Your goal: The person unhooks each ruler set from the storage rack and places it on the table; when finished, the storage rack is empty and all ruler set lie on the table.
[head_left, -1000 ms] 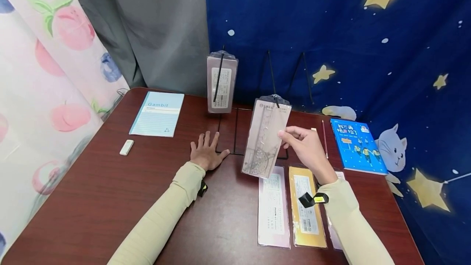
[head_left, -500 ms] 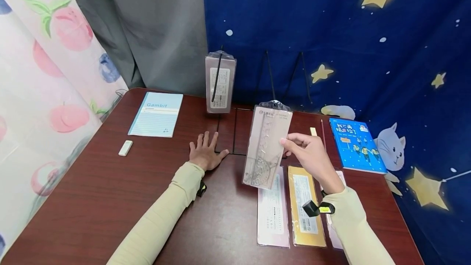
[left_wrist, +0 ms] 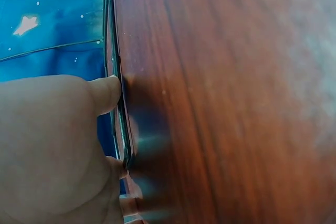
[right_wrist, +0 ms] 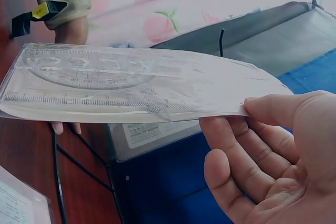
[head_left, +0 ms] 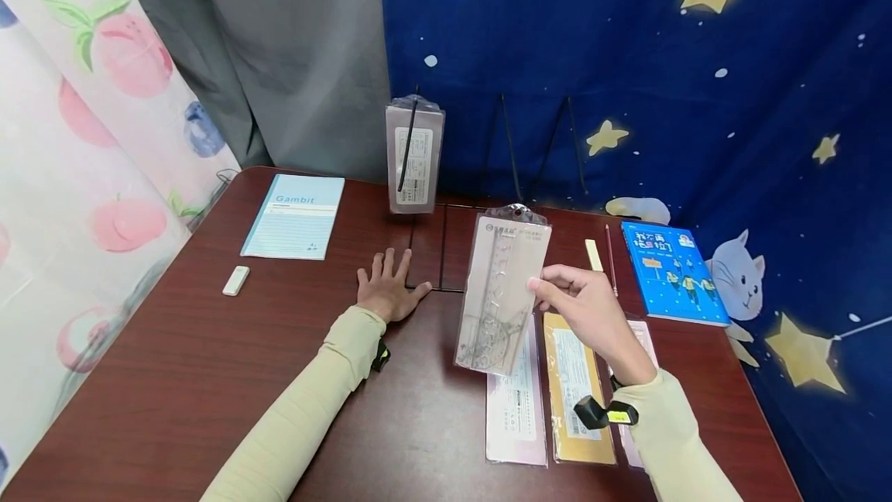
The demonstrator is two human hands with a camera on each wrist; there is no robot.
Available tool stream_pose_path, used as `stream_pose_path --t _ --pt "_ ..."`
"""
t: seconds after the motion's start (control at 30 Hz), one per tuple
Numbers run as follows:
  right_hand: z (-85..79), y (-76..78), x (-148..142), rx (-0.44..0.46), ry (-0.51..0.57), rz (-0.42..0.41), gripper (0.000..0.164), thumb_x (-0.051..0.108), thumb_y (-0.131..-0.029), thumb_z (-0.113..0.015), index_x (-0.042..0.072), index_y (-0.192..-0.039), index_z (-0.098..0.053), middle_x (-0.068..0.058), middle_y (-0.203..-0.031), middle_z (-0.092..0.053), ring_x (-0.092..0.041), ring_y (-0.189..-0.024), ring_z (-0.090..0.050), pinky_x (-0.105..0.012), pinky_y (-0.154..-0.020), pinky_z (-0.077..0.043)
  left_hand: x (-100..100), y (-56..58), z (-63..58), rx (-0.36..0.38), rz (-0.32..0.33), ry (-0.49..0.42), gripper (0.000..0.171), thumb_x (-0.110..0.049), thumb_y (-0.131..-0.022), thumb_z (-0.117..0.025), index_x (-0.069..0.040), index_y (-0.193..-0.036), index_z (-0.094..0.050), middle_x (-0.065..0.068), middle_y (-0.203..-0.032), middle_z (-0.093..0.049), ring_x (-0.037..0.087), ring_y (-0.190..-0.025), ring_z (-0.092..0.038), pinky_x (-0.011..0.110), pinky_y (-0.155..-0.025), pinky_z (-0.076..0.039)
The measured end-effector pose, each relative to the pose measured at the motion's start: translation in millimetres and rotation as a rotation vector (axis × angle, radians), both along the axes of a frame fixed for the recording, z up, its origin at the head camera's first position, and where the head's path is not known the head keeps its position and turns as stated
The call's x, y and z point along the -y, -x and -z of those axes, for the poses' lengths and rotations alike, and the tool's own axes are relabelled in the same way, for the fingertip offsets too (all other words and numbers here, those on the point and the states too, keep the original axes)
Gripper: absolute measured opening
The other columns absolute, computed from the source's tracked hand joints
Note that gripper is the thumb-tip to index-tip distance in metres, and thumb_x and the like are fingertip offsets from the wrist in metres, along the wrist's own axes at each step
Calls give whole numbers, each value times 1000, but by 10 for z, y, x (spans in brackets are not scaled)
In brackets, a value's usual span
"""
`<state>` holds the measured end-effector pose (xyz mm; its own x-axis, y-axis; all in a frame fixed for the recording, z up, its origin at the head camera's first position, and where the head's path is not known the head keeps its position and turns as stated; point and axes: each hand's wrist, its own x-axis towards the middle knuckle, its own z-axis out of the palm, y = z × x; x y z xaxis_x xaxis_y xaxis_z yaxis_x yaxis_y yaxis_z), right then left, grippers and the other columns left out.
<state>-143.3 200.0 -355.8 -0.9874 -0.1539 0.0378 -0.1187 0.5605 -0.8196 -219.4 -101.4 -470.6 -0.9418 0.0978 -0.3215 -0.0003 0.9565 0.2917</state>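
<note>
My right hand pinches the right edge of a clear-plastic ruler set packet between thumb and fingers. A protractor and a ruler scale show through its film in the right wrist view. The packet's hang hole is just below the tip of a black hook, seemingly apart from it. My left hand lies with spread fingers on the table, at the base of the black wire rack; in the left wrist view its thumb touches the wire. Another packet hangs from the rack's left hook.
Below the held packet lie a pink packet, a yellow packet and another pink one, partly hidden by my wrist. A blue book, a pencil, a notebook and a white eraser-like block lie around the table.
My right hand has drawn the ruler set packet down and toward me, and its top has come away from the hook. The left hand has stayed in place.
</note>
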Motion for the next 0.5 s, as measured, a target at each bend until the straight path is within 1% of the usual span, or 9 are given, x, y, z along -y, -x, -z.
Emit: stream_pose_path --t 0.23,0.3,0.37,0.43,0.5 --pt "109 -43 56 35 44 -70 19 28 -100 -70 9 -101 -76 -5 -85 -77 -15 -76 -69 -26 -70 -53 1 10 4 3 -3 -3 82 -64 -106 -36 -21 -169 -5 16 -176 -2 39 -163 -1 67 -127 -7" --pt "148 -49 90 50 59 -83 18 26 -100 -71 9 -100 -76 -5 -82 -76 -13 -73 -67 -25 -63 -49 -1 13 3 2 -2 -3 82 -63 -106 -36 -21 -169 -6 16 -176 -2 39 -163 -1 66 -127 -7" --pt "193 -60 129 71 77 -96 17 25 -99 -72 8 -98 -75 -5 -80 -76 -11 -67 -63 -24 -55 -42 -3 17 7 -1 -1 -1 81 -63 -107 -36 -21 -169 -6 17 -176 -3 39 -163 -2 67 -127 -7" --pt "251 -70 172 96 82 -112 16 24 -99 -72 9 -98 -76 -5 -79 -76 -13 -67 -63 -24 -53 -39 -4 16 8 -2 -1 1 80 -62 -107 -36 -20 -169 -7 17 -176 -3 39 -163 -2 67 -127 -7" --pt "312 -82 213 120 83 -128 16 24 -98 -72 8 -98 -76 -6 -79 -76 -14 -67 -63 -23 -54 -39 -3 12 10 -3 -1 0 80 -62 -107 -36 -20 -169 -7 17 -176 -4 39 -163 -3 67 -127 -8"
